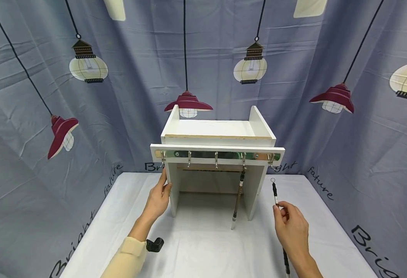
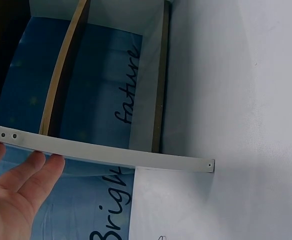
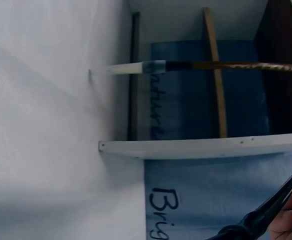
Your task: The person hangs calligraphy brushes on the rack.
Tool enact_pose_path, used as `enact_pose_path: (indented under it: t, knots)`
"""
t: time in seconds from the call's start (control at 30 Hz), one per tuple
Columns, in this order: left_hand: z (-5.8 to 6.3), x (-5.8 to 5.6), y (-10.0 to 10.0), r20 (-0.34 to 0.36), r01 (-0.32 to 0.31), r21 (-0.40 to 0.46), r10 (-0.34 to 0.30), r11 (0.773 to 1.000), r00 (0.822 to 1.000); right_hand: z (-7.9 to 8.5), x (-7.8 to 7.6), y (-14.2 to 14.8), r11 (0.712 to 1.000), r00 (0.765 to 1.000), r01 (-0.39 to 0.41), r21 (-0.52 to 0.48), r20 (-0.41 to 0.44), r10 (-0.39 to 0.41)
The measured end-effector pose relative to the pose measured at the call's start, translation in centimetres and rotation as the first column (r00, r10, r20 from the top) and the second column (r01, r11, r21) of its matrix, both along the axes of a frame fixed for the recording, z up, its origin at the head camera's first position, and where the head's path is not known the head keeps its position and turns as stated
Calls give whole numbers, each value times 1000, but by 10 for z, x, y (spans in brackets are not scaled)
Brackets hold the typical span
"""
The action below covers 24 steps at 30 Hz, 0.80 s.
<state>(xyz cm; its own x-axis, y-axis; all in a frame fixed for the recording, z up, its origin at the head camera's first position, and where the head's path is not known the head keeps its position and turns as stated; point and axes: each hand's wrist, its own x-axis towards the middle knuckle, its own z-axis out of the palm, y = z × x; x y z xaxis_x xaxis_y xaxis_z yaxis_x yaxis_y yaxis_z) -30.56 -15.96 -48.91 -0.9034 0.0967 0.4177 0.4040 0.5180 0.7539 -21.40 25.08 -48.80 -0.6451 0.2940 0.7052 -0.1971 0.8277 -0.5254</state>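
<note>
With straight fingers, the left hand is touching the shelf beside it, probably for steadying, while the right hand is pinching a brush, leaving its loop free.

Blue-grey curtain w/ printed lamps & lettering behind/beside white tbl

Head view: bright, diffuse light; soft shading beneath the white shelf. Curtain on both sides of shelf leans outward, wide-angle stretch. Wrist views: dim, bluish cast; deepest shade inside shelf. Right wrist: hanging brush before shelf, pale tip blurred.
</note>
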Motion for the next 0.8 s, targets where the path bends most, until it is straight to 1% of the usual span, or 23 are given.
enact_pose_path:
  t: [0.07,0.17,0.3,0.43,0.63,0.8]
  knots:
    - [1,0,0,1,4,4,-4,1000,1000,4,4,-2,1000,1000,-7,9,-17,8]
    - [2,1,0,4,9,9,-9,1000,1000,10,9,-6,999,997,-35,19,-63,36]
    - [2,1,1,7,9,10,-9,1000,1000,16,15,-13,996,987,-82,21,-135,84]
    - [2,2,1,9,8,12,-8,1000,1000,24,20,-21,993,976,-112,25,-185,114]
    - [1,2,1,-5,5,3,-5,1000,1000,39,24,-35,986,957,-163,33,-239,166]
    - [2,2,1,1,0,9,0,1000,1000,49,26,-46,976,947,-213,35,-240,215]
